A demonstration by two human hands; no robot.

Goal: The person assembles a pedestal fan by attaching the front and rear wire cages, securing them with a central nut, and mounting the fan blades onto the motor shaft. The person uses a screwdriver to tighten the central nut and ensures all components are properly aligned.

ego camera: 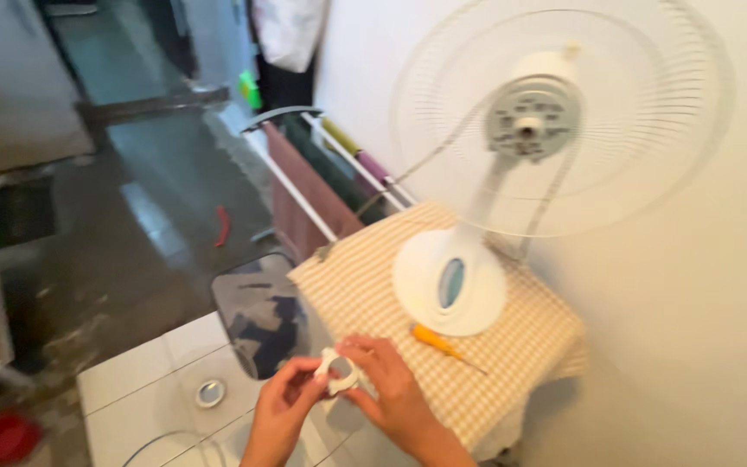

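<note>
A small white ring-shaped part (337, 372) is pinched between the left hand (283, 406) and right hand (391, 389), low in the frame's centre, off the near edge of the checked cloth (494, 363). It could be dropped onto the tiles (149, 389), since only fingertips grip it. It looks plastic, blurred, with a hollow middle. A screwdriver (438, 343) lies beside the fan's (512, 173) base.

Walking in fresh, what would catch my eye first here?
Most striking is the white fan, blades off and motor hub bare inside its rear wire guard, standing on a checked cloth. Below it, the left hand and right hand together hold a small white ring-shaped part. An orange-handled screwdriver lies beside the fan's base.
</note>
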